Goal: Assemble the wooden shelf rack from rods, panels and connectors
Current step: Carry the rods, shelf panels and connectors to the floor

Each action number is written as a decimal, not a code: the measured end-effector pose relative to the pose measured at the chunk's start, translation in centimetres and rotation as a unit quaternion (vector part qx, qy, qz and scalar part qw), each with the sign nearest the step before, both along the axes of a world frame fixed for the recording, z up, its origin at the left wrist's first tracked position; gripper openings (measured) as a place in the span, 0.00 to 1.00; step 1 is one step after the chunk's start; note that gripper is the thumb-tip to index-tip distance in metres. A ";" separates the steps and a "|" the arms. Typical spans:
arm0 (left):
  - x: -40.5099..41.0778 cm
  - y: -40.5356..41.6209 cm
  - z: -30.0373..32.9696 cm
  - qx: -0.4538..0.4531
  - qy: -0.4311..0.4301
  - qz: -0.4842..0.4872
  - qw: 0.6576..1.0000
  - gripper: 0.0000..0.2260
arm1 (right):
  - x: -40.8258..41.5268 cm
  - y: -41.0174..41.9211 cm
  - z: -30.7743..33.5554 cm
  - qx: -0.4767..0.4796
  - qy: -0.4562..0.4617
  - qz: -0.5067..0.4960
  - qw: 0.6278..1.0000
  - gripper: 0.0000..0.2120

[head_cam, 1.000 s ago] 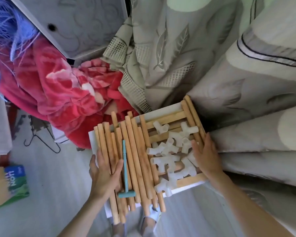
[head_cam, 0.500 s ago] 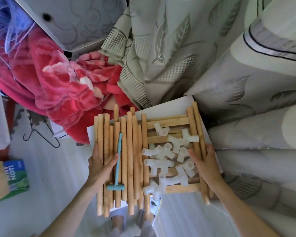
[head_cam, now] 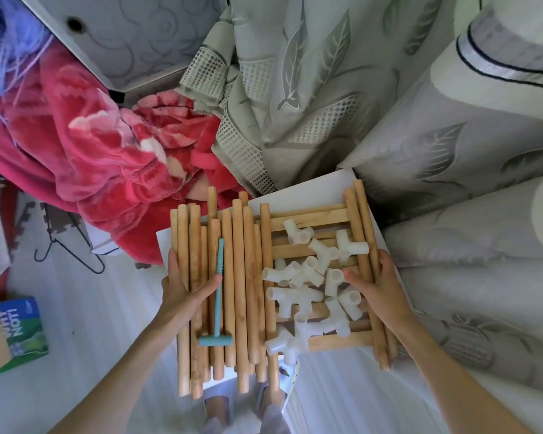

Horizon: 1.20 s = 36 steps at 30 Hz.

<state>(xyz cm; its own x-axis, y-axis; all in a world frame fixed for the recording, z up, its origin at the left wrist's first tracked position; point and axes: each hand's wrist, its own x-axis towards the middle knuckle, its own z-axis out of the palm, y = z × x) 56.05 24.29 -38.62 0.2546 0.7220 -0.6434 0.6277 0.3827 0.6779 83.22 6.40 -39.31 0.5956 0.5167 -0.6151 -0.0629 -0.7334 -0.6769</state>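
A stack of parts is held between my hands above the floor. Several wooden rods (head_cam: 239,277) lie side by side on its left half, with a teal mallet (head_cam: 219,289) on top of them. On the right half, several white plastic connectors (head_cam: 298,296) sit loose on wooden slatted panels (head_cam: 314,214). Two more rods (head_cam: 362,233) run along the right edge. A white board (head_cam: 311,189) lies under everything. My left hand (head_cam: 182,286) grips the left edge, thumb over the rods. At the right edge, my right hand (head_cam: 381,289) grips with its thumb across the right rods.
A red fleece blanket (head_cam: 91,151) is heaped at the left. Grey leaf-patterned fabric (head_cam: 311,89) fills the back and right. A black wire hanger (head_cam: 76,249) and a blue-green box (head_cam: 22,327) lie on the pale floor. A white cabinet (head_cam: 123,36) stands behind. My feet (head_cam: 217,411) are below the stack.
The stack has turned clockwise in my hands, so the rods now point straight away from me. It also sits lower and nearer. Both hands have kept their hold.
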 end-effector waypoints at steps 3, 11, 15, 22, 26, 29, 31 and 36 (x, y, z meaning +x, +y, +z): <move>-0.2 0.2 -0.1 -0.018 0.017 -0.004 1.000 0.54 | -0.1 0.1 0.1 0.006 -0.001 -0.005 1.000 0.35; -0.4 0.2 -0.4 -0.018 -0.028 0.013 0.999 0.52 | -1.1 -0.1 0.0 0.027 0.009 -0.025 0.999 0.35; -0.8 0.2 -0.3 -0.032 -0.067 0.017 0.997 0.53 | -1.3 -0.1 0.4 0.036 -0.004 -0.021 0.999 0.34; -2.9 0.1 0.2 -0.037 -0.054 0.021 0.998 0.50 | -3.1 -0.8 1.4 0.057 0.030 -0.047 0.997 0.28; -3.9 0.4 2.0 -0.027 -0.061 -0.001 0.998 0.50 | -4.9 -1.0 3.2 0.067 0.038 -0.074 0.994 0.26; -5.0 1.5 4.0 -0.034 -0.058 -0.026 0.997 0.56 | -7.2 -1.5 5.5 0.068 0.037 -0.110 0.991 0.23; -5.6 2.3 5.5 -0.026 -0.068 -0.044 0.996 0.55 | -9.4 -2.2 7.2 0.061 0.014 -0.131 0.989 0.20; -7.6 4.4 9.5 -0.013 -0.026 -0.145 0.989 0.60 | -15.9 -4.6 10.8 0.065 0.009 -0.219 0.973 0.19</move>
